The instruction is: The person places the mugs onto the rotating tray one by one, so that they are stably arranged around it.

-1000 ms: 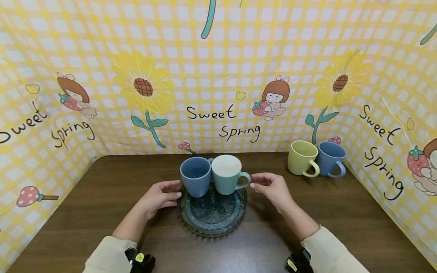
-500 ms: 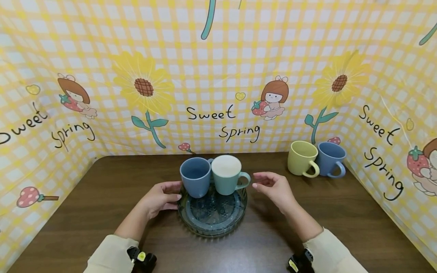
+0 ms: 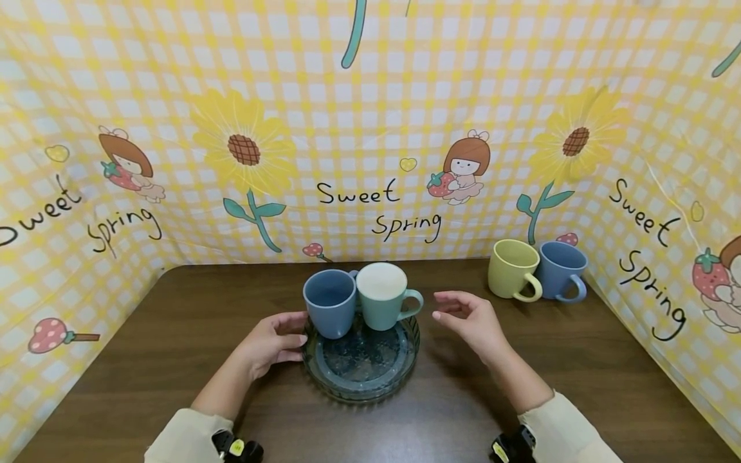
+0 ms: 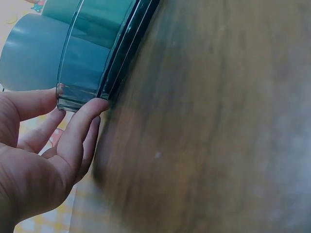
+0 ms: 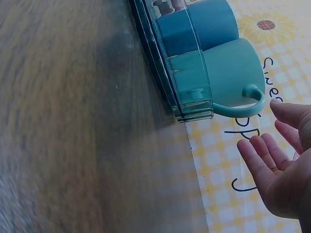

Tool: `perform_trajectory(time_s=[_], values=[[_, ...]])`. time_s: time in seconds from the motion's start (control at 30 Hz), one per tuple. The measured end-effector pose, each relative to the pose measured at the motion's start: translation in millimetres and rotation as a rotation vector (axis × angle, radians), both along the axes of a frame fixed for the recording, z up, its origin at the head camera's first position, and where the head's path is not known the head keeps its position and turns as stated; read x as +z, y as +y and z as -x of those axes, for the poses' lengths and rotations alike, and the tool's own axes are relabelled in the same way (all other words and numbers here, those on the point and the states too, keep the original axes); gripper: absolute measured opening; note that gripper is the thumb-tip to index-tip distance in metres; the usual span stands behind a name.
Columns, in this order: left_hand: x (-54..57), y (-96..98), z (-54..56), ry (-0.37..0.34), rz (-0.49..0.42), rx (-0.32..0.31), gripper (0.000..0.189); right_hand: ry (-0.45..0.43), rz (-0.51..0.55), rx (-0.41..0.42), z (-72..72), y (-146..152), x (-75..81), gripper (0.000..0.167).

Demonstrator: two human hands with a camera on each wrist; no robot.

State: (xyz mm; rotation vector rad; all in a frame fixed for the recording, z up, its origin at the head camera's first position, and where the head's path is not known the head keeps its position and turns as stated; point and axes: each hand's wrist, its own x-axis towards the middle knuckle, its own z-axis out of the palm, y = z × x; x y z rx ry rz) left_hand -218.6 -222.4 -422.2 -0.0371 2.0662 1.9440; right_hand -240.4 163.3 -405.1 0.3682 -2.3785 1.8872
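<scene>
A round, dark glass tray (image 3: 367,384) with a fluted wall sits on the wooden table. Two mugs stand upright on its far half: a blue mug (image 3: 330,308) at the left and a green mug (image 3: 382,308), white inside, at the right. My left hand (image 3: 271,344) holds the tray's left edge. In the left wrist view the thumb (image 4: 41,103) touches the rim and a finger reaches the base. My right hand (image 3: 471,325) hovers just right of the green mug's handle, touching nothing, its fingers loosely bent. In the right wrist view a gap separates it from the tray.
At the back right, a yellow-green mug (image 3: 512,270) and another blue mug (image 3: 560,267) stand close together on the table (image 3: 156,360), handles to the right. A yellow checked cloth (image 3: 370,116) with printed flowers rises behind and along both sides.
My right hand has drawn back to the right, away from the tray and the green mug's handle. Both mugs on the tray have shifted slightly left. The left hand stays at the tray's edge.
</scene>
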Motion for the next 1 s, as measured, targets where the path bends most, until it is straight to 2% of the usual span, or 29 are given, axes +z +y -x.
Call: perform_trajectory(time_s=[0.37, 1.0], values=[[0.1, 2.0, -8.2, 0.012, -0.024, 0.007, 0.062, -0.015, 0.0, -0.021, -7.6, 3.3, 4.2, 0.037], [-1.4, 6.7, -17.4, 0.025, -0.058, 0.029, 0.061, 0.059, 0.034, -0.063, -9.3, 19.8, 7.1, 0.036]])
